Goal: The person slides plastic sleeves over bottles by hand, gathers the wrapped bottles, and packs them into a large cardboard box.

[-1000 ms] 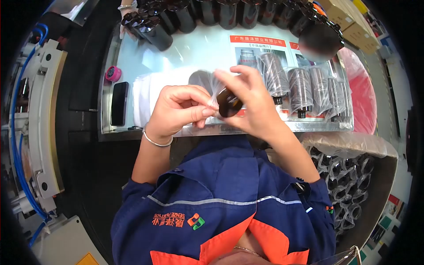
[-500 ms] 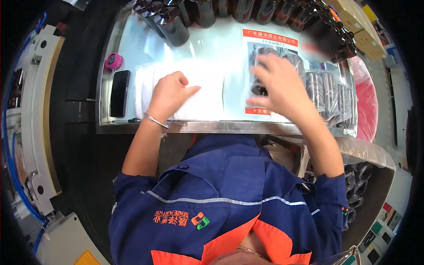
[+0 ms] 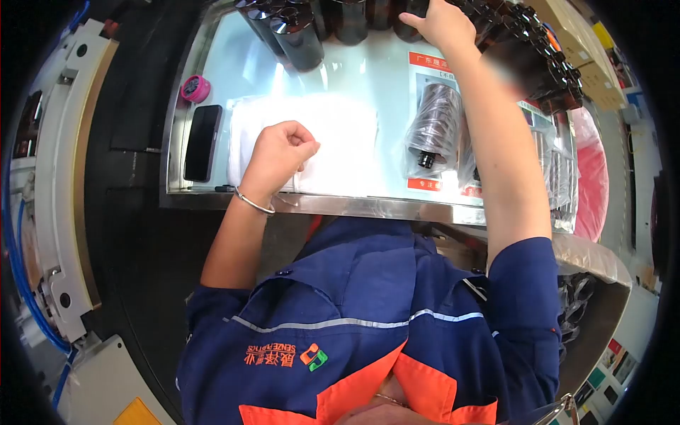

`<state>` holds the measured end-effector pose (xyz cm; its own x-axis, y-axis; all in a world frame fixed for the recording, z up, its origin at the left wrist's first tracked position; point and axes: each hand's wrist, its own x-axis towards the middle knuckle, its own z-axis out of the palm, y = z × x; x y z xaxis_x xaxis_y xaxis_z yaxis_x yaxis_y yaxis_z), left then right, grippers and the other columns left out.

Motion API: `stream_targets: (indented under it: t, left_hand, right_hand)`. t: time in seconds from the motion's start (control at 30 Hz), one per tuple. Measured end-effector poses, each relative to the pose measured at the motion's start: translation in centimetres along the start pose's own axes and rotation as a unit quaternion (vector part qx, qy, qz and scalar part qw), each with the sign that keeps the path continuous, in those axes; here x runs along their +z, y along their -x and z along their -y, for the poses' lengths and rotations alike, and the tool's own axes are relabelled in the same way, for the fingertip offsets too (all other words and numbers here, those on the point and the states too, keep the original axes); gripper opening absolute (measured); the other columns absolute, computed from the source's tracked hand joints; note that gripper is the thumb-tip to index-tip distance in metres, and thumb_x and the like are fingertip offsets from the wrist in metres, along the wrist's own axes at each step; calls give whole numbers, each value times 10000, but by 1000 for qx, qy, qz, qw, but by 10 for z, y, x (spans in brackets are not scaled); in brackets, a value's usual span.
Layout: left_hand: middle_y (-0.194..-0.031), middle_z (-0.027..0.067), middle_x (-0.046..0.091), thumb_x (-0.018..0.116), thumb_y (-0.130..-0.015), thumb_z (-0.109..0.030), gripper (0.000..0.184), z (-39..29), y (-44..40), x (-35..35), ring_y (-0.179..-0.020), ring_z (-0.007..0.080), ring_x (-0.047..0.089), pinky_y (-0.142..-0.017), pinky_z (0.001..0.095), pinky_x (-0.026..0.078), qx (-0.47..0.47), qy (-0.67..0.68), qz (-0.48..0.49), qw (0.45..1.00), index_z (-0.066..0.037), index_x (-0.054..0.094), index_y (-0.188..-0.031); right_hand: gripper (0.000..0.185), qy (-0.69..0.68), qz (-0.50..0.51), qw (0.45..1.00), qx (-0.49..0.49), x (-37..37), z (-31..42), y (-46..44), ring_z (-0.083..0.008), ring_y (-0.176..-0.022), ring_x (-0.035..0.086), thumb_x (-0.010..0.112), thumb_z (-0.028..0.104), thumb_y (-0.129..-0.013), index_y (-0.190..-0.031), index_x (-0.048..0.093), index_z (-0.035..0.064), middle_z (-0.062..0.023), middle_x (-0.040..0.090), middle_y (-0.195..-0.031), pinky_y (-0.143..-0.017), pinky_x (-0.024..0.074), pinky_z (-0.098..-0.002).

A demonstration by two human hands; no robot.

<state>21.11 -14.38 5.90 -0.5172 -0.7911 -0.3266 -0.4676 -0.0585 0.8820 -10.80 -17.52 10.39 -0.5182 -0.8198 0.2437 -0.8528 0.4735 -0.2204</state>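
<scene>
My left hand (image 3: 280, 157) rests over a stack of white bags (image 3: 340, 142), its thumb and fingertips pinched together; whatever is between them is too small to make out. At the back edge my right hand (image 3: 443, 25) reaches among dark bottles (image 3: 298, 41), its thumb and fingers apart around one bottle (image 3: 406, 25). Part of that hand is cut off by the frame's top edge. A bagged dark bottle (image 3: 435, 124) lies on a printed sheet (image 3: 427, 58), left of my right forearm. More bagged bottles (image 3: 563, 170) lie right of the forearm.
A phone (image 3: 203, 144) and a pink round object (image 3: 195, 88) are at the table's left side. The metal table edge (image 3: 368, 207) runs before me. A lined box (image 3: 591, 258) with bagged items stands at the lower right, near a pink bag (image 3: 591, 177).
Both hands moved apart from the bottle they were bagging. A bagged bottle now lies on the sheet, and my right hand has moved up to the dark bottles at the back.
</scene>
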Motion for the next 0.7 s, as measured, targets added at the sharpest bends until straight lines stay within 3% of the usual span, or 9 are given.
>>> stream_targets:
  t: [0.07,0.2,0.3,0.33,0.37,0.43,0.5,0.57,0.7]
  left_hand:
    - [-648,-4,579,678,-817,-50,78,-1,2,-5,-497,53,492,-432,188,373,-22,29,0,999,-9,614,-802]
    - [-648,7,591,694,-813,-50,90,3,2,-11,-494,58,525,-394,180,376,-43,130,20,990,-22,609,-814]
    - [-636,10,591,697,-813,-49,105,-1,2,-9,-488,59,533,-391,178,382,-63,182,14,981,-29,601,-778]
    - [-636,10,591,697,-813,-49,105,-2,2,-8,-488,59,533,-391,178,382,-61,182,14,981,-29,601,-778]
    - [-637,14,587,703,-803,-53,112,-2,1,-8,-497,65,536,-401,182,384,-64,179,9,982,-27,603,-760]
    - [-638,18,583,709,-792,-57,120,0,0,-8,-507,71,539,-412,187,386,-64,175,4,983,-25,605,-742]
    - [-667,26,599,737,-781,-77,127,2,-2,-7,-506,66,530,-417,192,382,-28,171,-2,985,-11,629,-785]
    - [-688,30,610,751,-771,-82,143,-3,-1,-1,-518,69,534,-431,200,393,-6,175,7,984,-3,638,-810]
    - [-724,45,633,772,-752,-79,200,-24,12,26,-570,96,561,-486,225,433,70,223,-1,972,16,650,-877]
  right_hand:
    - [695,-16,-44,998,36,2,5,6,-322,-911,647,769,397,-707,-1256,434,133,-175,637,-1039,-765,523,-418]
    - [693,-128,-189,973,-32,12,-9,27,-325,-873,644,803,303,-684,-1240,434,118,-161,637,-929,-755,524,-418]
    - [734,-266,-208,940,-45,-2,-15,45,-343,-922,639,772,364,-713,-1299,404,120,-182,645,-976,-781,519,-433]
    - [734,-223,-230,946,-53,2,-24,47,-264,-877,653,781,355,-748,-1254,411,-26,-180,625,-1011,-774,522,-353]
    - [734,-223,-232,945,-53,3,-26,50,-264,-877,653,781,355,-748,-1254,411,-26,-180,625,-1011,-774,522,-353]
    - [743,-541,-152,827,-22,-11,-21,75,-191,-913,631,819,249,-720,-1249,394,-52,-150,605,-1052,-795,525,-312]
    - [607,-686,-66,725,1,-25,-8,110,-175,-971,604,768,151,-771,-1233,427,-47,-134,598,-1076,-870,508,-315]
    - [625,-776,48,629,-9,-33,9,136,-162,-922,593,742,416,-778,-1228,476,73,-30,595,-1043,-799,504,-324]
    - [567,-871,189,444,94,-22,39,180,-165,-977,596,715,437,-802,-1193,505,84,-37,605,-1056,-803,516,-368]
